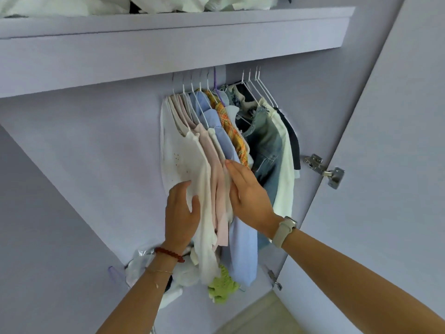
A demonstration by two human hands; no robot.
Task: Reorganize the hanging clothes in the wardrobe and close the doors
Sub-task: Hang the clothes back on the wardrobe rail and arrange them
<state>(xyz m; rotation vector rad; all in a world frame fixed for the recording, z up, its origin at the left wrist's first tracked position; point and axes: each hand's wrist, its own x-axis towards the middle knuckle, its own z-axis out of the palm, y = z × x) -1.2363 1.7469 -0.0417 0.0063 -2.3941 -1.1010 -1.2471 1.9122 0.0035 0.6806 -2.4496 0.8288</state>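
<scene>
Clothes [224,141] hanging under shelf [168,44] (bedding [72,6] on top), door [385,165] right

You get soft, even daylight with faint shadows; wide-angle distortion bends the shelf [168,27] edges, and detail looks slightly smeared.
</scene>
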